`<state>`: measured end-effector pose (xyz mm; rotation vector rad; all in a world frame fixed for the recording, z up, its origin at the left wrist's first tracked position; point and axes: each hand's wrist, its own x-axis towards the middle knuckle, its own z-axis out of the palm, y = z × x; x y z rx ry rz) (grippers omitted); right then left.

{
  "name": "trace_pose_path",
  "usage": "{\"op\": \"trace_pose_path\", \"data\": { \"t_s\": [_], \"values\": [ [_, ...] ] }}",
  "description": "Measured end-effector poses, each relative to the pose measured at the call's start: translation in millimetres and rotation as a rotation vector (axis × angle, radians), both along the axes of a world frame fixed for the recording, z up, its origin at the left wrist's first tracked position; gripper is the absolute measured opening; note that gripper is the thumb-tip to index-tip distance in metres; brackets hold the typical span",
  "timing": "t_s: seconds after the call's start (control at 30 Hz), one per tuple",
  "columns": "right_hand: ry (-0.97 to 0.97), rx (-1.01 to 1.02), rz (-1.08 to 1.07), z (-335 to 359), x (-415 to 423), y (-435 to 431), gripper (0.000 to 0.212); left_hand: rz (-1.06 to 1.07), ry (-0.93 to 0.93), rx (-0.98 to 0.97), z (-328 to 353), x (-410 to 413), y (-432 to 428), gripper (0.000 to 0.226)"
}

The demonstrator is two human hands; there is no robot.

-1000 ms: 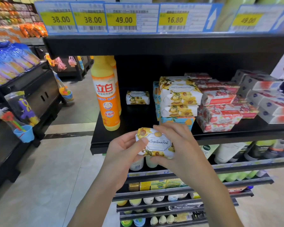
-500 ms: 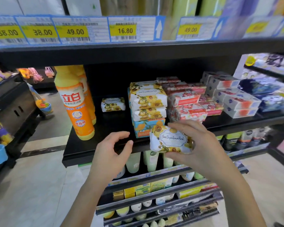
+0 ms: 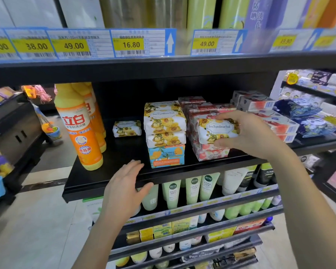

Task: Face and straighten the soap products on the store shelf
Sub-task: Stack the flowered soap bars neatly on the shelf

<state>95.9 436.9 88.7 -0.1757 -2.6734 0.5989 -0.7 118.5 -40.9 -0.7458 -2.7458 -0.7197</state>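
Note:
My right hand (image 3: 254, 133) grips a white soap bar with yellow flowers (image 3: 215, 131), label facing me, held in front of the stack of red-and-white soaps (image 3: 211, 152). To its left stands a stack of matching yellow-flower soaps (image 3: 164, 123) on a blue-orange box (image 3: 166, 156). One more yellow-flower bar (image 3: 126, 128) lies alone farther back. My left hand (image 3: 127, 185) rests open, fingers spread, on the front edge of the black shelf (image 3: 97, 183).
Orange detergent bottles (image 3: 80, 129) stand at the shelf's left end. White-and-red boxed soaps (image 3: 268, 113) fill the right. Price tags (image 3: 131, 44) line the shelf above. Green tubes (image 3: 192, 188) stand on the shelf below. Another display (image 3: 12, 129) sits at left.
My right hand carried the flowered soap up and right, from the shelf's front edge to in front of the red soap stack. My left hand let go of it and moved to the shelf edge.

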Motion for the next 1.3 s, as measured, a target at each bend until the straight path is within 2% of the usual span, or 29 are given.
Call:
{"op": "trace_pose_path", "data": {
  "t_s": [0.17,0.4,0.6,0.77,0.87,1.1,1.3],
  "values": [
    [-0.066,0.001,0.057,3,-12,9,0.068,0.008,0.010,0.001,0,1,1,0.067],
    [-0.086,-0.045,0.119,4,-20,16,0.058,0.013,0.024,0.004,0,1,0,0.067],
    [-0.069,0.018,0.086,6,-13,0,0.064,-0.005,0.044,0.017,0,2,-2,0.065],
    [0.109,0.024,0.108,7,4,-37,0.052,-0.036,0.032,0.012,0,1,-5,0.063],
    [0.171,-0.021,0.210,5,15,-73,0.045,-0.040,0.025,0.009,0,1,-12,0.060],
    [0.052,-0.110,0.449,-12,-1,-158,0.038,-0.060,0.058,0.022,-5,-2,-46,0.050],
    [0.000,-0.154,0.403,-35,-59,-216,0.054,-0.045,0.089,0.052,-8,-4,-78,0.048]
  ]
}}
